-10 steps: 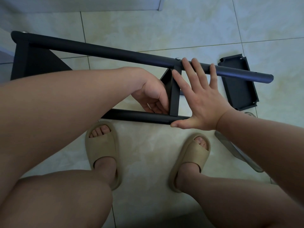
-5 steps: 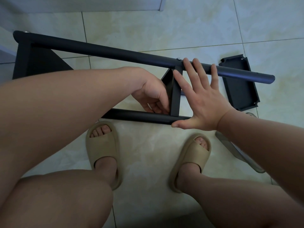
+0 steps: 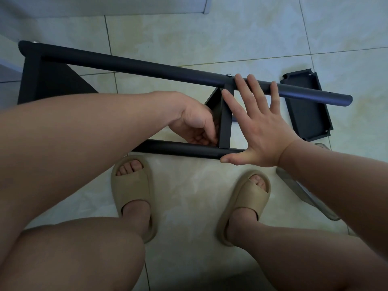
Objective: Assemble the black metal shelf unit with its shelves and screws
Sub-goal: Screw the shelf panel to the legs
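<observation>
Right hand (image 3: pixel 260 131) is spread flat, fingers straight and apart. Three fingertips lie on the upper long black metal tube (image 3: pixel 147 68), the forefinger lies against the black metal shelf panel (image 3: pixel 225 122), which shows edge-on, and the thumb rests on the lower black metal tube (image 3: pixel 178 149). Judgement: it braces the frame and grasps nothing.

Left hand (image 3: pixel 195 124) has its fingers curled down into the corner where the shelf panel meets the lower tube, on the panel's left side. The fingertips are hidden, so it cannot be told whether they pinch a screw or a tool.

Position of work: the frame lies on its side on the pale tiled floor (image 3: pixel 189 38). Both tubes run left to right, and the panel stands across them, between the two hands. A silver screw head (image 3: pixel 228 75) shows on the upper tube just above the panel's top end. No screw is visible at the lower end.

Governing relation: the lower joint sits directly beneath the left fingertips and just left of the right thumb, so the left hand is nearer. Any fastener there would likely run square to the tube's long axis.

Also noted: a loose black metal shelf tray (image 3: pixel 308 110) lies on the floor beyond the right hand.
</observation>
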A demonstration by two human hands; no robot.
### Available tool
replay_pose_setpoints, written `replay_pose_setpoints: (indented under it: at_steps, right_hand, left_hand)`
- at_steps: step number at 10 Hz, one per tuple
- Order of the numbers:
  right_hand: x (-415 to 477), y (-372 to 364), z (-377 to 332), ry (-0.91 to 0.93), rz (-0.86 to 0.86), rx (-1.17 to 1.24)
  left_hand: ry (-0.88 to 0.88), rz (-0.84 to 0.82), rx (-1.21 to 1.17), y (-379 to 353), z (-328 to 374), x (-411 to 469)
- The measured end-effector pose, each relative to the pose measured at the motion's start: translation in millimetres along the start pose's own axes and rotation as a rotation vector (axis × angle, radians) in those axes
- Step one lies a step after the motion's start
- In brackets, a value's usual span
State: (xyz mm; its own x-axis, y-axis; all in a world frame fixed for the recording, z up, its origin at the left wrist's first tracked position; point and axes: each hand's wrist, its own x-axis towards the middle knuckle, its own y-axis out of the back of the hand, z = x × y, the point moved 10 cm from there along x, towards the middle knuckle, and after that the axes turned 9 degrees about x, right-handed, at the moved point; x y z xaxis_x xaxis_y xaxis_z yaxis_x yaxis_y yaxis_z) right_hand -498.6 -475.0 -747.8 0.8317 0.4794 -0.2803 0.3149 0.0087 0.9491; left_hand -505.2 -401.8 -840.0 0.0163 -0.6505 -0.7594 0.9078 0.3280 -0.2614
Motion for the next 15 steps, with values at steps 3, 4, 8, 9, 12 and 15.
replay_pose_setpoints:
  at_steps: [3,4,8,9,12,15]
  right_hand:
    - [0,0,0,0.002,0.003,0.007]
    - [0,0,0,0.000,0.000,0.002]
    - [0,1,0,0.004,0.010,0.022]
    - [0,1,-1,0.006,0.010,0.021]
    - [0,1,0,-0.001,0.000,0.010]
    - [0,1,0,0.000,0.010,0.017]
  left_hand:
    - [0.065,-0.026,0.166,1,-4,-8]
    - [0.072,-0.007,0.208,3,-2,-6]
    - [0.069,0.018,0.238,10,5,-9]
    - [0.091,0.033,0.266,12,3,-9]
    - [0.072,0.001,0.252,4,6,-8]
    - [0.065,0.058,0.276,12,11,-13]
